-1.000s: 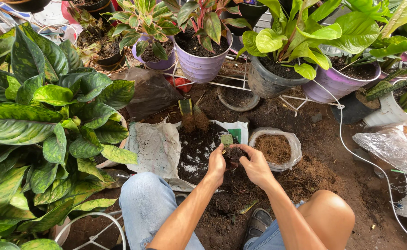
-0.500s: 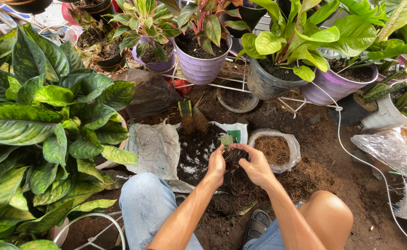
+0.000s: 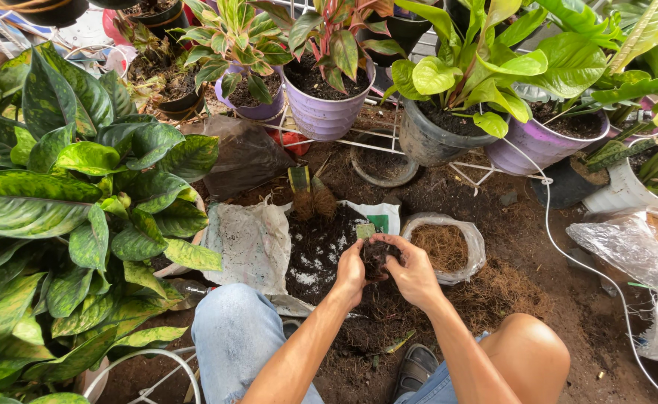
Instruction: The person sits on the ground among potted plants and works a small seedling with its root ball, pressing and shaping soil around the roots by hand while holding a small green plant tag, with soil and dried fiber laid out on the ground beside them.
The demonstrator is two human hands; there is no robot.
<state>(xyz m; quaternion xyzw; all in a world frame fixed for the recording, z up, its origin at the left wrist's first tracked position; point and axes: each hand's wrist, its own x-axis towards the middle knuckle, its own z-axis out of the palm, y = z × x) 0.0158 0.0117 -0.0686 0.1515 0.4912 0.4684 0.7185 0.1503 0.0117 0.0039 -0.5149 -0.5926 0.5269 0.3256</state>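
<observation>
My left hand (image 3: 350, 271) and my right hand (image 3: 413, 271) are cupped together around a small dark clump of soil and roots (image 3: 376, 256) with a short green cut stem (image 3: 365, 230) sticking out of its top. Both hands grip the clump from either side, above an open white sack of dark potting soil (image 3: 315, 251). I squat over it, knees to both sides.
A clear bag of brown coconut fibre (image 3: 443, 245) lies right of my hands. Purple pots (image 3: 327, 112) and a grey pot (image 3: 434, 138) with leafy plants stand behind. A big variegated plant (image 3: 60, 202) fills the left. A white hose (image 3: 568, 254) crosses the right ground.
My hands have stayed in place around the clump; only the fingers have shifted slightly on it.
</observation>
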